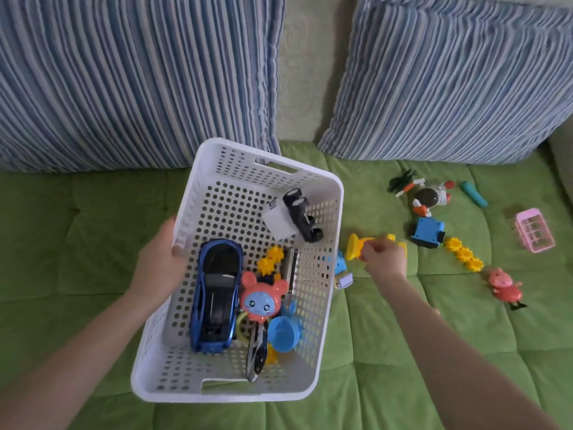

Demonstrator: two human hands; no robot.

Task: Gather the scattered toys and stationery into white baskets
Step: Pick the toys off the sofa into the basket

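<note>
- White basket (322,308), part-filled, sits nearest on the green sofa (387,352); left hand (161,268) clamps its rim.
- Right hand (384,260), just beside, has its grip closed on a yellow toy (355,246).
- Next: carry it over the rim, drop it.
- Farther right, the pink pig (504,287) waits.

- soft, even daylight-like brightness over the whole frame; its source cannot be told.
- shadows are faint: a weak one lies inside the white basket (198,181) under the blue toy car (215,294).
- no harsh glare; only small pale sheen on the car's roof and on the blue cup (283,333).
- wide-angle bending shows at the edges: the striped cushions (124,82) bow outward and both forearms stretch wide at the lower corners.
- overall slightly soft, with compression smear on the green sofa cover (434,352).
- the right hand (384,259) and the yellow toy (356,246) it holds are motion-blurred.
</note>
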